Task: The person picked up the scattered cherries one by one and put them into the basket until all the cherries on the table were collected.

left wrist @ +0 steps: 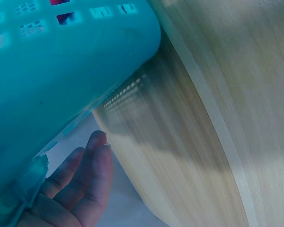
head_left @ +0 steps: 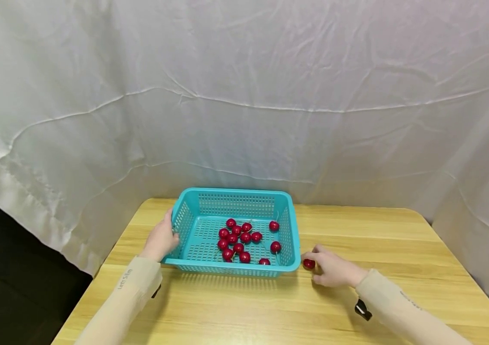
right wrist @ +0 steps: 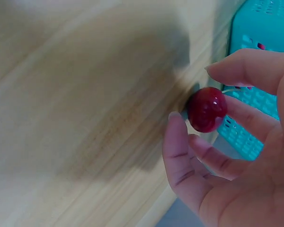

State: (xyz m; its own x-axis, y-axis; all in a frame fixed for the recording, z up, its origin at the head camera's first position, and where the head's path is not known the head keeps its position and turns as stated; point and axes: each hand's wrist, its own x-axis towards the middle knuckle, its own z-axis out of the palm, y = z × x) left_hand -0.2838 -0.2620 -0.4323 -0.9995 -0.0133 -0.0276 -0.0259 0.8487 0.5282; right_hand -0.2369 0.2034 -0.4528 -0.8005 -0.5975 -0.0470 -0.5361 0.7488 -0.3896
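Note:
A turquoise plastic basket (head_left: 244,269) stands on the table, with several red cherries (head_left: 245,237) on its perforated floor. My left hand (head_left: 161,239) holds the basket's left rim, its thumb over the inner side. In the left wrist view, the other fingers (left wrist: 95,177) of that hand extend below the basket's outer wall (left wrist: 85,66). Just outside the basket's right front corner lies a single cherry (right wrist: 207,109) with a thin stem. My right hand (head_left: 335,268) surrounds this cherry with spread, bent fingers; the right wrist view shows gaps between the fingertips and the fruit.
A light wooden table (head_left: 244,311) bears everything, its back edge close behind the basket. White-grey cloth (head_left: 244,134) hangs behind and at the sides. Something black (head_left: 16,278) fills the lower left, beyond the table.

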